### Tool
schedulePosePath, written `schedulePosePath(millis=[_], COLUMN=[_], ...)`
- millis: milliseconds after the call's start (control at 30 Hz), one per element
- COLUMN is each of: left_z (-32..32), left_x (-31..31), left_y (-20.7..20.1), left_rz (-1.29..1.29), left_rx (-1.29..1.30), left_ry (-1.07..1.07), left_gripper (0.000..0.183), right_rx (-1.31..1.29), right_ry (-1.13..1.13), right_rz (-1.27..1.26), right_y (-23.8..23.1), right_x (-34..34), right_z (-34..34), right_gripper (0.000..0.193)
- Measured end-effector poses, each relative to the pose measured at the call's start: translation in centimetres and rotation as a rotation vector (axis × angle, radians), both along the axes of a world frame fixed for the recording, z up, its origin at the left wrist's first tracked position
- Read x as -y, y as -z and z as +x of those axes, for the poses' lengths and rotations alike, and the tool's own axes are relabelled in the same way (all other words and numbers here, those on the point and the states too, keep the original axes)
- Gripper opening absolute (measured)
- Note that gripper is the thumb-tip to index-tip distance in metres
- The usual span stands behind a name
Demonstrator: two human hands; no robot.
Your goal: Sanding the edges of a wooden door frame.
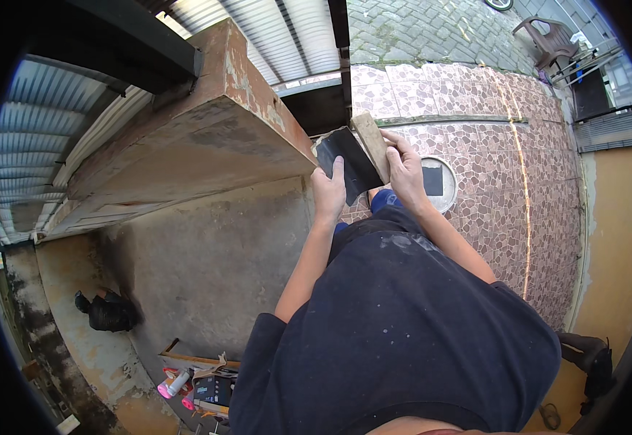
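Observation:
My left hand [328, 194] grips the lower edge of a black sheet of sandpaper [348, 161], thumb pressed on its face. My right hand [405, 168] holds a small wooden block [371, 143] against the sheet's right side, fingers curled over the block's edge. Both hands are raised in front of my dark shirt, beside the corner of a rusty brown metal beam [207, 123]. The sheet is bent partly around the block.
A grey concrete wall [214, 268] drops below the beam. Pebble-pattern tiles [490, 167] with a round drain cover [438, 183] lie below. A black bag [109, 312], a cardboard box of tools [200, 384], a brown plastic chair [551, 40] and corrugated roofing [55, 123] surround.

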State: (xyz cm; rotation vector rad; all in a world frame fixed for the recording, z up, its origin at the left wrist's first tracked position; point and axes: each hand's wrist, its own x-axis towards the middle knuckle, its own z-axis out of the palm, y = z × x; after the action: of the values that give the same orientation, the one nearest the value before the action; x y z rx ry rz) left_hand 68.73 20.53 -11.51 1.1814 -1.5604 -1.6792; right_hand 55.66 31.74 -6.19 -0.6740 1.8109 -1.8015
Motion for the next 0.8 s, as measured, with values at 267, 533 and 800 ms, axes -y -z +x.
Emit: schedulePosePath(millis=[267,533,800], left_z=[1.8,3.9,4.4], left_x=[-0.4,0.1,-0.3], left_y=[-2.9,-4.5,-6.2], left_rz=[-0.261,-0.323,-0.183], left_rx=[0.013,0.169,0.124], left_ry=[-0.023,-0.109,-0.034], left_gripper=[0.033,0.029,0.049], right_rx=[-0.005,-0.119,-0.174], right_ry=[0.035,-0.049,-0.120], right_rz=[-0.093,0.044,0.250], right_y=[-0.4,-1.5,-1.3], right_x=[0.3,-0.5,0.8], right_z=[3.1,6.6,7.3], right_gripper=[0.034,0.034,0.033])
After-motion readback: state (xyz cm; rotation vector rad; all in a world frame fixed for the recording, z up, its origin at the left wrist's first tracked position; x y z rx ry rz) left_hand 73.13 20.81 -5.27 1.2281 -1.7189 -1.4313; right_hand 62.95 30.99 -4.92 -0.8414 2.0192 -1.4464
